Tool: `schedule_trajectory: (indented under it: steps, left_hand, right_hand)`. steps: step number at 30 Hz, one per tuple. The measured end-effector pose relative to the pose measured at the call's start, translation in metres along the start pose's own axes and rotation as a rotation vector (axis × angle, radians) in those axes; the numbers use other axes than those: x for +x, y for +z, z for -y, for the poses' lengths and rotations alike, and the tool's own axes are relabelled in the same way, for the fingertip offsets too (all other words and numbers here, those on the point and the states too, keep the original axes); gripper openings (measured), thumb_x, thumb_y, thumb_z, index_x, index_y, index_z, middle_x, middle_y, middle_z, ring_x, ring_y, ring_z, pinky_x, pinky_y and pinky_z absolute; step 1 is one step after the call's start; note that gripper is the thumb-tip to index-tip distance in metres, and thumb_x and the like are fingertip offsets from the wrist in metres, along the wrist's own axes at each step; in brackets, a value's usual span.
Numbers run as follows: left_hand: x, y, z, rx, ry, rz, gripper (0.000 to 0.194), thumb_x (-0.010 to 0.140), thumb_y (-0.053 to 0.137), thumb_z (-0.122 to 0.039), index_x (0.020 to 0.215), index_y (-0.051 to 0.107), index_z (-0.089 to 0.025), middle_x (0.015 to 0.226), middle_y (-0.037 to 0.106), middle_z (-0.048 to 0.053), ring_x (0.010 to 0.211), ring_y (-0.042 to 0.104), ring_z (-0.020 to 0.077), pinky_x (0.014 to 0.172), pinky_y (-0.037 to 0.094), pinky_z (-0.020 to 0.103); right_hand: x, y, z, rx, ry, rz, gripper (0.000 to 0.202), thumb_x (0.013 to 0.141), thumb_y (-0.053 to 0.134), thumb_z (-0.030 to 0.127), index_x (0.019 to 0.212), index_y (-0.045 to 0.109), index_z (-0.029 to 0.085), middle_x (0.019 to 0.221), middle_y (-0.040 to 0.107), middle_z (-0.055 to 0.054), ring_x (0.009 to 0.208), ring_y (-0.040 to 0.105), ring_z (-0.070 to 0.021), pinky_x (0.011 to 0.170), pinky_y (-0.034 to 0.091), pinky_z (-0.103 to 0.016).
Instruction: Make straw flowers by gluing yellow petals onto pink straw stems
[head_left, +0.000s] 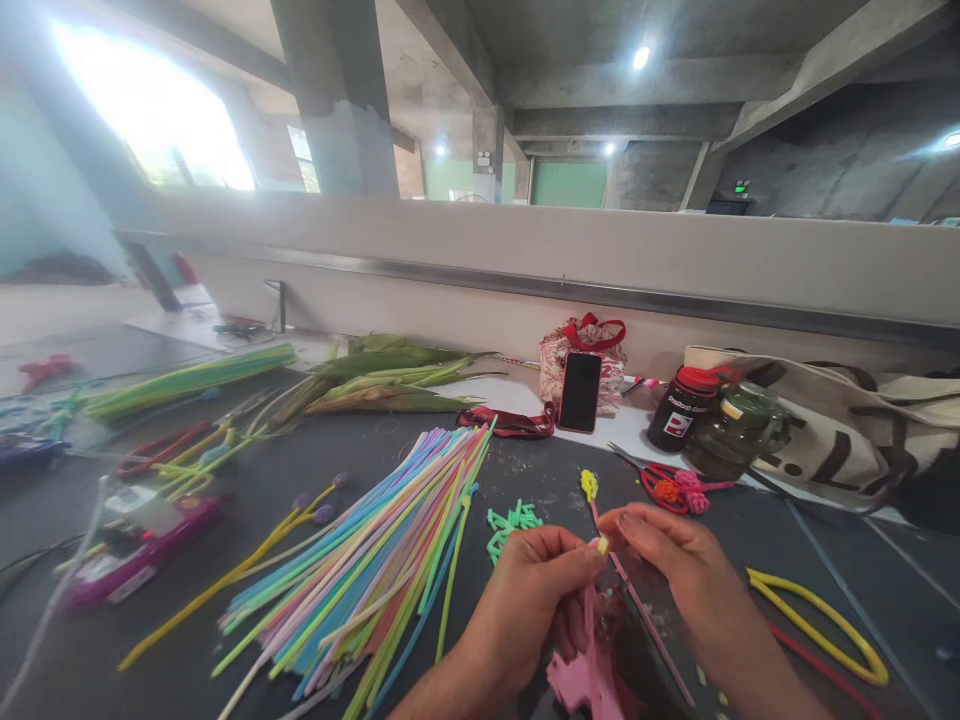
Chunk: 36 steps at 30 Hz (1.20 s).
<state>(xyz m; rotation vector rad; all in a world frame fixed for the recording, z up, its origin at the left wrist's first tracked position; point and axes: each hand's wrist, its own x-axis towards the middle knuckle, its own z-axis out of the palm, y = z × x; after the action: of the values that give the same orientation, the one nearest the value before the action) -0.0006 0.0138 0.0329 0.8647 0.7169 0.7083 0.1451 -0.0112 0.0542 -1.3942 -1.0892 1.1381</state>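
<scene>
Between thumb and forefinger, my left hand (536,590) pinches a pink pipe cleaner with a small yellow tip (602,545). My right hand (682,570) has its fingers drawn together right beside that tip; whatever they grip is too small to make out. A second pink pipe cleaner (652,632) lies on the table, passing behind my fingers to a yellow looped bud (589,486). Below my hands is a pink plastic object (574,682), partly hidden. Short green pipe cleaner pieces (512,528) are heaped just beyond my left hand.
A big fan of pastel pipe cleaners (360,570) covers the left middle. Farther left lies a purple-and-white device (142,550). Behind stand a phone (580,392), a black bottle (679,410) and a green jug (739,430). Red-handled scissors (660,475) and a yellow loop (825,600) lie right.
</scene>
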Motion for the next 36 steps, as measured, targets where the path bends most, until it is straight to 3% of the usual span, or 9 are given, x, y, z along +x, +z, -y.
schedule_trajectory:
  steps: [3, 8, 21, 23, 25, 28, 30, 33, 36]
  left_hand:
    - [-0.001, 0.0, -0.002, -0.041, -0.012, -0.026, 0.032, 0.064, 0.067, -0.043, 0.059, 0.054, -0.014, 0.038, 0.053, -0.003, 0.026, 0.038, 0.0043, 0.029, 0.023, 0.015]
    - [-0.002, 0.002, -0.003, -0.069, -0.001, -0.043, 0.028, 0.064, 0.067, -0.038, 0.06, 0.053, -0.015, 0.04, 0.055, -0.002, 0.027, 0.041, 0.0055, 0.031, 0.027, 0.016]
    - [-0.001, 0.005, -0.004, -0.045, 0.006, -0.07, 0.025, 0.061, 0.069, -0.032, 0.056, 0.052, -0.014, 0.039, 0.054, -0.003, 0.028, 0.041, 0.0049, 0.033, 0.029, 0.015]
    - [-0.002, 0.006, -0.004, -0.057, 0.001, -0.066, 0.024, 0.062, 0.069, -0.031, 0.056, 0.052, -0.014, 0.04, 0.054, -0.003, 0.028, 0.042, 0.0053, 0.033, 0.03, 0.015]
    - [-0.002, 0.006, -0.004, -0.068, 0.008, -0.067, 0.024, 0.065, 0.067, -0.032, 0.057, 0.051, -0.015, 0.039, 0.054, -0.003, 0.027, 0.041, 0.0051, 0.031, 0.029, 0.015]
    - [0.0, 0.004, -0.004, -0.057, -0.008, -0.065, 0.028, 0.068, 0.065, -0.035, 0.056, 0.049, -0.016, 0.038, 0.052, -0.004, 0.024, 0.037, 0.004, 0.027, 0.024, 0.014]
    - [0.0, 0.002, -0.004, -0.044, -0.043, -0.045, 0.029, 0.066, 0.067, -0.036, 0.056, 0.049, -0.016, 0.038, 0.052, -0.004, 0.023, 0.037, 0.0042, 0.026, 0.022, 0.014]
    - [0.001, 0.0, -0.004, -0.057, -0.052, -0.025, 0.029, 0.065, 0.068, -0.037, 0.056, 0.049, -0.016, 0.039, 0.053, -0.004, 0.024, 0.039, 0.0041, 0.026, 0.022, 0.013]
    - [0.0, 0.001, -0.004, -0.097, -0.04, -0.008, 0.029, 0.065, 0.068, -0.036, 0.056, 0.049, -0.016, 0.039, 0.054, -0.004, 0.023, 0.039, 0.0038, 0.026, 0.023, 0.013]
  right_hand:
    - [0.0, -0.002, 0.0, 0.024, 0.014, 0.032, 0.026, 0.072, 0.061, 0.042, 0.073, 0.068, 0.017, 0.063, 0.058, 0.0, 0.057, 0.047, -0.0141, 0.051, 0.033, -0.024]
    - [-0.001, 0.001, 0.001, -0.059, 0.002, 0.097, 0.026, 0.073, 0.059, 0.041, 0.068, 0.064, 0.016, 0.053, 0.045, 0.005, 0.05, 0.037, -0.0104, 0.047, 0.027, -0.022]
    - [0.0, 0.005, -0.002, -0.196, -0.058, 0.039, 0.023, 0.073, 0.055, 0.033, 0.056, 0.058, 0.017, 0.051, 0.042, 0.005, 0.049, 0.037, -0.0107, 0.046, 0.03, -0.022]
    - [-0.001, 0.007, -0.001, -0.174, -0.059, 0.044, 0.024, 0.074, 0.056, 0.036, 0.06, 0.06, 0.017, 0.052, 0.046, 0.005, 0.05, 0.041, -0.0109, 0.047, 0.032, -0.022]
    - [-0.002, 0.002, 0.002, -0.146, -0.071, 0.049, 0.024, 0.075, 0.057, 0.041, 0.076, 0.066, 0.018, 0.06, 0.056, 0.003, 0.052, 0.048, -0.0119, 0.048, 0.036, -0.022]
    - [-0.005, -0.027, 0.006, -0.253, -0.1, -0.046, 0.031, 0.077, 0.055, 0.042, 0.097, 0.065, 0.021, 0.074, 0.067, -0.001, 0.057, 0.056, -0.0146, 0.05, 0.042, -0.023]
    - [-0.009, -0.063, -0.001, -0.509, -0.106, -0.192, 0.026, 0.078, 0.052, 0.039, 0.092, 0.067, 0.022, 0.079, 0.07, -0.003, 0.063, 0.062, -0.0182, 0.057, 0.046, -0.027]
    - [-0.021, -0.127, -0.037, -1.03, -0.125, -0.266, 0.024, 0.076, 0.052, 0.033, 0.091, 0.069, 0.023, 0.094, 0.07, -0.008, 0.078, 0.065, -0.0267, 0.067, 0.049, -0.036]
    - [-0.035, -0.178, -0.087, -1.326, -0.196, -0.187, 0.044, 0.066, 0.054, 0.017, 0.108, 0.065, 0.021, 0.117, 0.062, -0.011, 0.099, 0.061, -0.03, 0.082, 0.049, -0.037]
